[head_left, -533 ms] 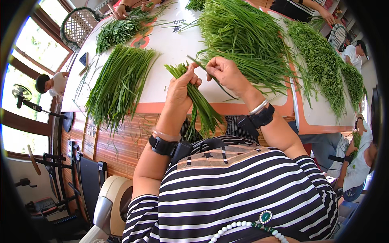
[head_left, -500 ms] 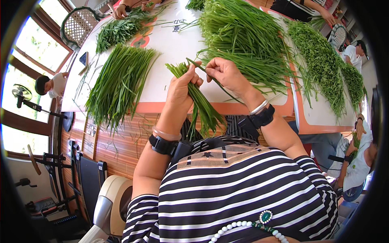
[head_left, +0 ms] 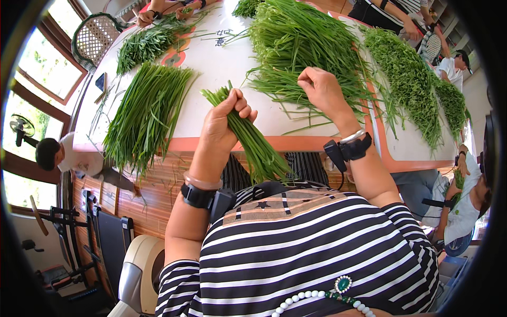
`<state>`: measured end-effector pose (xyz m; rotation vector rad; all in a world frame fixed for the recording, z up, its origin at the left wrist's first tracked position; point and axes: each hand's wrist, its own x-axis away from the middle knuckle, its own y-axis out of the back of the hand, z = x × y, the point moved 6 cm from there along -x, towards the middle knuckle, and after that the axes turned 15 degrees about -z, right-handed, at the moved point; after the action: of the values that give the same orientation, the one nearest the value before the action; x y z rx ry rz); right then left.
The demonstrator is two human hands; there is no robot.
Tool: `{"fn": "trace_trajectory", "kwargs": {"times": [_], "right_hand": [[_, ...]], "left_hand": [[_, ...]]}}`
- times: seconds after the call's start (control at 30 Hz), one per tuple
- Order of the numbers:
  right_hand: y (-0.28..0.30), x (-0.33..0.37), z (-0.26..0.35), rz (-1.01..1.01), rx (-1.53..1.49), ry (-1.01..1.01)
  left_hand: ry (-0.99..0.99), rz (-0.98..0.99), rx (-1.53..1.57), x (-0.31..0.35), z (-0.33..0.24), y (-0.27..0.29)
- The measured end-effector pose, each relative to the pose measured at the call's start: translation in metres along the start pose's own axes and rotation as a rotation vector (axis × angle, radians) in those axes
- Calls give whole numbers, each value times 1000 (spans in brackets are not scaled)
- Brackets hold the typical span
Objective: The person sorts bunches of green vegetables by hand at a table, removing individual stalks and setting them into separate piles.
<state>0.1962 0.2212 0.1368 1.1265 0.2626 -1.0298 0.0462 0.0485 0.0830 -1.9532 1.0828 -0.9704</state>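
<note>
My left hand [head_left: 224, 116] is closed around a bunch of garlic chives [head_left: 254, 145]. Its cut pale ends stick up past my thumb, and the long green leaves slant down to the right over the table's near edge. Further right, my right hand [head_left: 322, 92] is raised in front of the big heap of garlic chives [head_left: 306, 42], thumb and fingers pinched together. Whether a stalk is between them I cannot make out. Several loose stalks lie on the table below that hand. To the left, a laid-out pile of garlic chives [head_left: 149, 113] has its leaf tips hanging over the edge.
The white table [head_left: 211, 68] has an orange border. A smaller green heap [head_left: 145, 45] lies at the far left, by another person's hands [head_left: 145, 18]. More greens [head_left: 406, 79] cover the right-hand table. A phone [head_left: 101, 82] lies near the left edge. Other people sit or stand around.
My right hand has moved away from the bunch, right toward the big heap; the stalk seen in it no longer shows. My left hand still grips the bunch. At left, a person has leaned further in.
</note>
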Motion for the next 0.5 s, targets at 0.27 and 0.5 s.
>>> {"fn": "trace_trajectory", "kwargs": {"times": [0.27, 0.5], "right_hand": [[-10, -5, -6, -95, 64, 59], [-25, -6, 19, 251, -780, -516]], "left_hand": [[83, -146, 36, -21, 32, 21], [77, -163, -19, -21, 32, 21]]}}
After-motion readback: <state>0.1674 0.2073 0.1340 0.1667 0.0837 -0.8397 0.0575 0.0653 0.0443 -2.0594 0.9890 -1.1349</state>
